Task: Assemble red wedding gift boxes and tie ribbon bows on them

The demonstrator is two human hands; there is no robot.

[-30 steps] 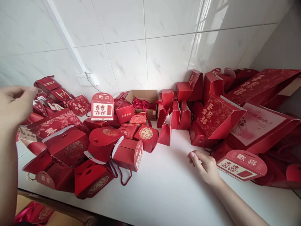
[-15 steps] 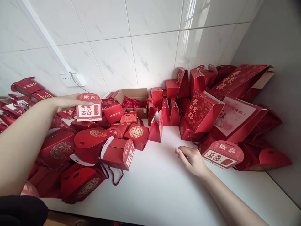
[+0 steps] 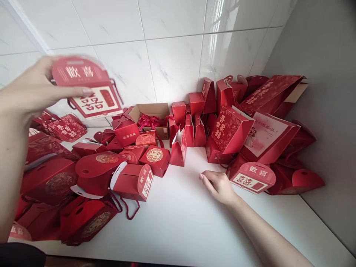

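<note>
My left hand (image 3: 41, 87) grips a red gift box (image 3: 91, 100) with a rounded top flap, a white label and a dark red cord. The thumb lies across its front, and the box is tilted in the air above the left pile. On the white table, my right hand (image 3: 218, 187) rests loosely closed, with nothing visible in it. Just right of it stands a similar red box (image 3: 253, 176) with a white label. A small open-topped red box (image 3: 178, 148) stands beyond my right hand.
Red boxes with gold emblems (image 3: 101, 167) are heaped on the left of the white table (image 3: 178, 218). An open cardboard carton (image 3: 162, 131) holds dark red ribbons at the back. Larger red boxes (image 3: 233, 128) are stacked on the right, below the tiled wall (image 3: 172, 66).
My left hand has lifted the gift box up and to the left, nearer to me, and tilted it. My right hand keeps its place on the table. The view has shifted slightly.
</note>
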